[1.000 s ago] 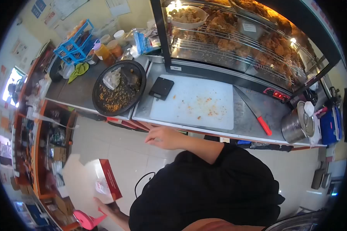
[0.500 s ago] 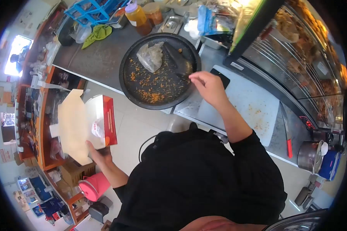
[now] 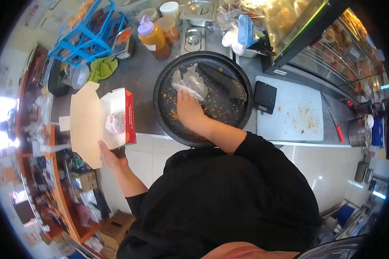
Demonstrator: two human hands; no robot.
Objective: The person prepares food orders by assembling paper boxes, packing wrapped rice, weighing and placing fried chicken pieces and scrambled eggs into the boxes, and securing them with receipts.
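My left hand (image 3: 112, 159) grips the lower edge of an open cardboard takeaway box (image 3: 129, 116), its cream lid folded out to the left. Inside lies a small round packet (image 3: 115, 123) with red lettering. My right hand (image 3: 190, 108) reaches into a large round black pan (image 3: 161, 113), its fingertips closed at the lower edge of a crumpled clear plastic bag or glove (image 3: 194, 82). Orange-brown crumbs are scattered over the pan's bottom. A dark, long, flat object (image 3: 224, 82) lies in the pan to the right of the plastic.
Right of the pan are a black flat device (image 3: 265, 96), a white cutting board (image 3: 289, 125) with crumbs and a red-handled knife (image 3: 339, 131). Behind stand a sauce bottle (image 3: 154, 43), metal lidded containers (image 3: 193, 41), a blue rack (image 3: 84, 36) and a green cloth (image 3: 103, 69). A glass food display (image 3: 333, 56) borders the right.
My right hand has moved left from the pan's right rim to the clear plastic. The view has shifted, and the takeaway box in my left hand now appears beside the counter.
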